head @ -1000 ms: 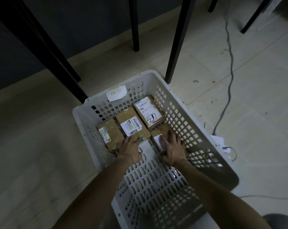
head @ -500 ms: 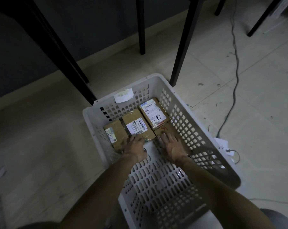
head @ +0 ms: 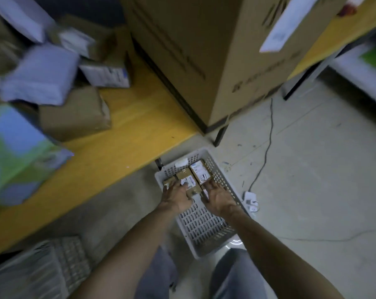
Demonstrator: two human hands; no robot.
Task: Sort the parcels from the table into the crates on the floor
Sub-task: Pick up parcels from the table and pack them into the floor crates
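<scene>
Fingers of right hand and left hand straight and spread, gripping nothing, over small brown cardboard parcels in white perforated crate on floor beside yellow table. Four lie flat at crate's far end; white barcode labels, text unreadable. Paper tag on far wall. Unsorted parcels and big carton on table.

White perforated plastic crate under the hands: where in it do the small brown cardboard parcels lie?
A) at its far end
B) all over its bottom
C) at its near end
A: the small brown cardboard parcels sit side by side against the far wall of the white perforated plastic crate.
</scene>
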